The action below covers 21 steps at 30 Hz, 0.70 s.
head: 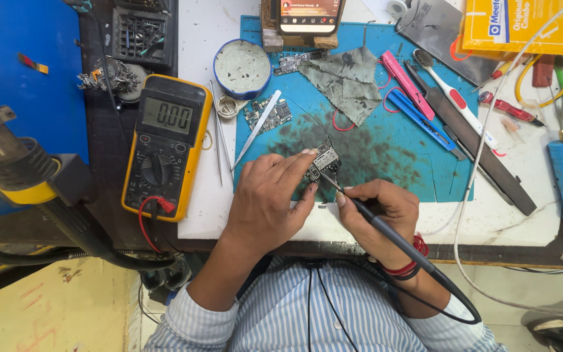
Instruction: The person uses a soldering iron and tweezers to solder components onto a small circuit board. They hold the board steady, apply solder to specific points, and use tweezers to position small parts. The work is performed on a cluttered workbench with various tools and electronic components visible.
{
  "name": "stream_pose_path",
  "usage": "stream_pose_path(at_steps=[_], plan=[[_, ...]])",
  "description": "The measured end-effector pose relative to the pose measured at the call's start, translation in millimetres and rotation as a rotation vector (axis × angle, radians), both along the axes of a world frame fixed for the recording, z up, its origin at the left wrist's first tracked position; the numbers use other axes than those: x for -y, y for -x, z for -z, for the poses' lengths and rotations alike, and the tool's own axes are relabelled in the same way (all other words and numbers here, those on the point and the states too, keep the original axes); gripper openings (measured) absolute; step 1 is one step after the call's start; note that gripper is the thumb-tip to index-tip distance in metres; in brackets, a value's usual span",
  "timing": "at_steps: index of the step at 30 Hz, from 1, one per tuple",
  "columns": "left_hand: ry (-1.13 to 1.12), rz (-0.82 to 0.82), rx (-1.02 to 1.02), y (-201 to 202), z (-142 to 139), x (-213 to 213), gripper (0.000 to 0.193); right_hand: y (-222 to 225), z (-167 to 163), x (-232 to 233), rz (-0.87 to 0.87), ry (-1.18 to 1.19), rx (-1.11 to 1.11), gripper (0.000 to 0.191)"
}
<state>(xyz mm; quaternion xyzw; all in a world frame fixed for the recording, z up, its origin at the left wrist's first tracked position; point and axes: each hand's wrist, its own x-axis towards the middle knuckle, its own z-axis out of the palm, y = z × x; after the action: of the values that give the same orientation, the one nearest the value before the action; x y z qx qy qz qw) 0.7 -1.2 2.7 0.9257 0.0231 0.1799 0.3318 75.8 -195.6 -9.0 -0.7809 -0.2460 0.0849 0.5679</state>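
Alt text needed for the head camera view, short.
A person's left hand pins a small circuit board on a blue mat while the right hand touches a soldering iron to it. A yellow multimeter lies to the left.

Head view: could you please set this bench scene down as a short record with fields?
left hand: pins a small circuit board on the blue mat
right hand: grips a soldering iron, tip at the board
left of the mat: yellow multimeter
above the board: grey cloth, round tin
right: toothbrush
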Motion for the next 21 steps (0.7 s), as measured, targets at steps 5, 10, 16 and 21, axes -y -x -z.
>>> stream_pose_path(at_steps=[5, 10, 16, 21], plan=[[0.000, -0.003, -0.003, -0.3, -0.4, -0.2, 0.054, 0.5, 0.9, 1.2, 0.002, -0.001, 0.013, 0.011], [-0.004, -0.002, -0.002, 0.4, -0.6, 0.3, 0.054, 1.2, 3.5, 2.7, 0.053, -0.004, 0.014, 0.011], [0.002, -0.002, 0.003, 0.9, -0.3, 0.1, 0.054, 1.5, 4.6, 3.6, 0.038, -0.001, -0.007, 0.010], [0.008, 0.001, -0.001, 0.1, -0.3, -0.4, 0.054, 1.9, 6.8, 1.7, 0.072, -0.016, -0.009, 0.011]])
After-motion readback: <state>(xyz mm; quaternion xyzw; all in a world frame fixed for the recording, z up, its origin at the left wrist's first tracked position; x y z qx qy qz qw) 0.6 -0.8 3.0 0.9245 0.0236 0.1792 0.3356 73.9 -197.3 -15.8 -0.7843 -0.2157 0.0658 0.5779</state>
